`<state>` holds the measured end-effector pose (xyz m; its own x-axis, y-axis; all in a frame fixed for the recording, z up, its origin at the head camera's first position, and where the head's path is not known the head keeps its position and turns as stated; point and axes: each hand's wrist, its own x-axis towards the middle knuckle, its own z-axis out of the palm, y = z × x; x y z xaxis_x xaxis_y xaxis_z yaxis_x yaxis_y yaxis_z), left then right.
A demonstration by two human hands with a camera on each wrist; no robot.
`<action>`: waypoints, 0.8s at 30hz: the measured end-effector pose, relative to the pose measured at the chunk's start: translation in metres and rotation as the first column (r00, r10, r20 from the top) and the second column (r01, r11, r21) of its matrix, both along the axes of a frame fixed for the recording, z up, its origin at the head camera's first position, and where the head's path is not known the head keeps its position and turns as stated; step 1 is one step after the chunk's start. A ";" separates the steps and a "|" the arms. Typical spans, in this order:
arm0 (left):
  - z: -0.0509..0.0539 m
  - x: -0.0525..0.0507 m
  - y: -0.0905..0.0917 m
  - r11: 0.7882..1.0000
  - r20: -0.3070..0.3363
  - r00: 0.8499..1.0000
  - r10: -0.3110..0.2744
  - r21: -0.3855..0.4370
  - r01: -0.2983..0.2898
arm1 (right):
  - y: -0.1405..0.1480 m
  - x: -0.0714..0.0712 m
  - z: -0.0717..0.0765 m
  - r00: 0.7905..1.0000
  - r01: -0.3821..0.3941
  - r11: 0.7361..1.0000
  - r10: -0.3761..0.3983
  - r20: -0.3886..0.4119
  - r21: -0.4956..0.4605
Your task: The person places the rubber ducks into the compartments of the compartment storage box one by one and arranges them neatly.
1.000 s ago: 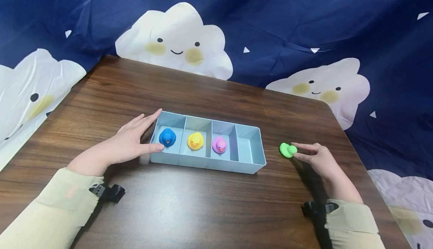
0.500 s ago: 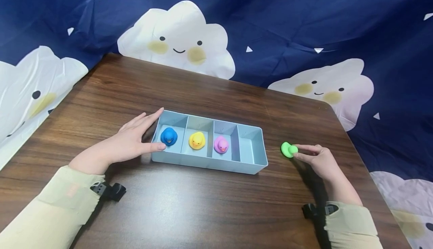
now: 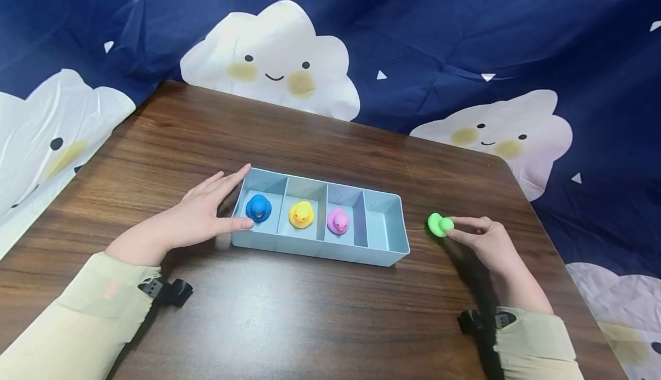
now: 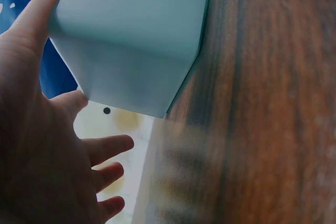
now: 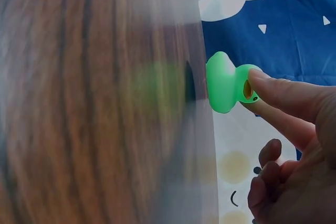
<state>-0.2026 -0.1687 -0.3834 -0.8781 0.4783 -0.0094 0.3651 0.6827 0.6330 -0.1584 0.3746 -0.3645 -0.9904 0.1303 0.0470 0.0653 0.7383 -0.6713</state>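
A light blue box (image 3: 320,249) with dividers stands on the table. A blue rubber duck (image 3: 258,208), a yellow one (image 3: 302,214) and a pink one (image 3: 338,221) sit in its first three compartments from the left; the rightmost compartment holds nothing. My left hand (image 3: 201,210) rests against the box's left end, thumb and index finger spread to its two corners, the other fingers extended. To the right of the box, my right hand (image 3: 490,248) pinches a green rubber duck (image 5: 220,83) by the head between thumb and index finger. The duck is tipped; I cannot tell whether it touches the table.
The dark wood table (image 3: 320,322) ends at a navy curtain (image 3: 434,30) with printed white clouds. Between the box and the green duck lies a narrow strip of table. Each wrist bears a small black camera strap (image 3: 178,293).
The view has shifted slightly. My right hand has moved the green duck a little up and left, and its tilt has changed. The left hand and the box stay together in place.
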 end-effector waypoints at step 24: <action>0.000 -0.001 0.000 1.000 0.019 1.000 0.005 -0.007 -0.005 | -0.021 -0.001 0.016 1.000 -0.004 1.000 0.004 -0.007 0.014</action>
